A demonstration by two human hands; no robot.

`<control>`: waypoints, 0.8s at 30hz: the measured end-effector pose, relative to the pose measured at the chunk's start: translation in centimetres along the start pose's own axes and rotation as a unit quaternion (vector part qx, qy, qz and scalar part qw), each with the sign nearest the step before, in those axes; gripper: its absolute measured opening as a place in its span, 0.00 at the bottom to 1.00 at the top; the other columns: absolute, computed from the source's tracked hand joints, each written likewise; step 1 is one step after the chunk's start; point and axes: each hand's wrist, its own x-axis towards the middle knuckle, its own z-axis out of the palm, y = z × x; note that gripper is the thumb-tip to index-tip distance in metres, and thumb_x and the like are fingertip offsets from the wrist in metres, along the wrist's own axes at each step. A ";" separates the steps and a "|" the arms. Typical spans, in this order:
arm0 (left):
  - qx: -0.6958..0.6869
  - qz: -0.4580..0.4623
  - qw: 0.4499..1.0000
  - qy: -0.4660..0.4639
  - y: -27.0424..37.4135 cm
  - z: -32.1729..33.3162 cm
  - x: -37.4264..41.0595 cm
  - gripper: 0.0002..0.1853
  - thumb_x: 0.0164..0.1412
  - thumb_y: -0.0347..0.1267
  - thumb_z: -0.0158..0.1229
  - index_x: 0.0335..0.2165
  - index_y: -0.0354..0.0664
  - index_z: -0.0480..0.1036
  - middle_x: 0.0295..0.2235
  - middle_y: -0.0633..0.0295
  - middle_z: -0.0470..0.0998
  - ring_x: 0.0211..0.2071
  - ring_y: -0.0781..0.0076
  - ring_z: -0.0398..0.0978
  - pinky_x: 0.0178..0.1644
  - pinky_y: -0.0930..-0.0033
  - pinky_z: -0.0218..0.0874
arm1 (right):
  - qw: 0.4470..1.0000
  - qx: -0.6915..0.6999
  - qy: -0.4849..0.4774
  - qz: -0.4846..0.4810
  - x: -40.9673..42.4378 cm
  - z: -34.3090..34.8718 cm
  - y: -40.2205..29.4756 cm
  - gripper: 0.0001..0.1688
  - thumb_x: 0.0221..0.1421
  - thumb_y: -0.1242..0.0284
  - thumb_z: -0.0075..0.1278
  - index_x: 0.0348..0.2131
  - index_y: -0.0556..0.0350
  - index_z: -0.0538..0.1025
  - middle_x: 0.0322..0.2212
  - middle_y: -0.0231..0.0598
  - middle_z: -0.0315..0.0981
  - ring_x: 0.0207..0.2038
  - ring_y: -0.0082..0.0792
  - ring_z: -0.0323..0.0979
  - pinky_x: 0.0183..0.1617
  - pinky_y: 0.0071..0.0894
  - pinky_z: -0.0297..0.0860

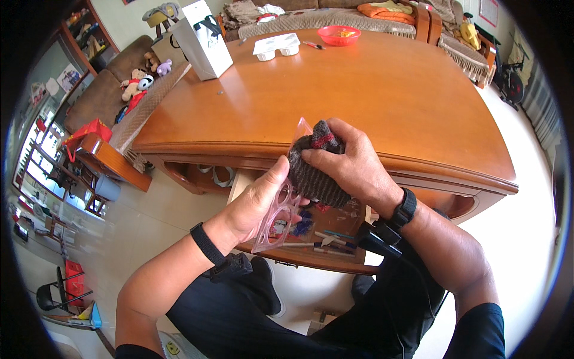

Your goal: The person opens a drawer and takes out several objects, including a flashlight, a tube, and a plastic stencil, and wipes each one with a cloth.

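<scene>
My left hand (258, 199) grips a clear pinkish plastic piece with round openings (280, 220), tilted over the table's front edge. Bunched in my right hand (354, 157) is a dark grey ribbed knit cloth (316, 175) with a red stripe. The cloth lies against the upper part of the plastic piece and hides some of it. Below both hands an open wooden drawer (325, 267) holds pens (334, 251), a blue tinsel-like item (305, 223) and other small things. The fingertips of my left hand show behind the plastic.
On the wooden table (358, 89) stand a white paper bag (204, 45), a white plastic tray (276, 46), a red basket (339, 36) and pens (314, 45). A sofa with stuffed toys (132, 85) is at the left. My knees are under the drawer's front.
</scene>
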 end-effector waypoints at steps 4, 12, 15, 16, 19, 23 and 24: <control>-0.051 0.055 0.997 0.021 1.6 0.9 -0.3 0.41 0.69 0.65 0.36 0.65 0.48 0.57 0.54 0.57 0.72 0.53 0.64 0.73 0.54 0.50 0.70 | 0.990 -0.109 -0.030 -0.089 -0.5 0.8 1.0 0.18 0.48 0.72 0.59 0.38 0.64 0.76 0.28 0.57 0.78 0.34 0.52 0.80 0.40 0.43 0.75; -0.169 0.021 0.985 -0.013 2.5 -1.1 -1.3 0.50 0.65 0.67 0.41 0.68 0.41 0.48 0.53 0.43 0.70 0.52 0.46 0.74 0.51 0.40 0.71 | 0.948 -0.306 -0.008 -0.090 1.4 -1.7 2.3 0.17 0.46 0.69 0.57 0.36 0.62 0.78 0.27 0.59 0.78 0.35 0.59 0.79 0.41 0.47 0.75; -0.176 0.010 0.984 -0.028 2.2 -1.8 -1.5 0.49 0.64 0.68 0.40 0.67 0.44 0.52 0.54 0.38 0.70 0.54 0.42 0.72 0.52 0.34 0.69 | 0.966 -0.241 0.056 -0.074 1.7 -2.6 1.3 0.18 0.46 0.69 0.59 0.37 0.63 0.77 0.28 0.58 0.79 0.35 0.58 0.79 0.41 0.45 0.75; -0.171 0.015 0.985 -0.025 2.1 -1.7 -1.4 0.49 0.64 0.68 0.40 0.67 0.44 0.52 0.54 0.38 0.70 0.54 0.41 0.72 0.52 0.34 0.69 | 0.971 -0.215 0.076 -0.072 1.6 -2.7 0.8 0.19 0.46 0.69 0.60 0.37 0.63 0.77 0.28 0.58 0.79 0.35 0.57 0.79 0.41 0.45 0.75; -0.178 0.027 0.983 -0.028 2.6 -1.5 -1.4 0.47 0.66 0.67 0.40 0.67 0.44 0.53 0.54 0.38 0.70 0.54 0.40 0.72 0.53 0.34 0.68 | 0.960 -0.238 0.085 -0.123 1.4 -2.7 0.3 0.19 0.47 0.69 0.62 0.38 0.63 0.78 0.30 0.56 0.79 0.36 0.54 0.80 0.42 0.43 0.75; -0.192 0.038 0.981 -0.015 3.0 -1.8 -1.7 0.44 0.68 0.65 0.40 0.66 0.43 0.55 0.53 0.39 0.71 0.53 0.43 0.73 0.53 0.36 0.69 | 0.960 -0.245 0.108 -0.083 2.0 -3.1 0.7 0.18 0.48 0.70 0.62 0.38 0.62 0.77 0.30 0.55 0.79 0.36 0.54 0.80 0.42 0.43 0.75; -0.187 0.030 0.982 -0.009 2.8 -2.1 -1.6 0.44 0.68 0.64 0.40 0.66 0.43 0.55 0.53 0.40 0.72 0.53 0.44 0.74 0.52 0.36 0.69 | 0.966 -0.216 0.109 -0.086 2.0 -3.0 0.6 0.18 0.48 0.70 0.62 0.38 0.62 0.77 0.31 0.55 0.79 0.36 0.54 0.80 0.43 0.43 0.74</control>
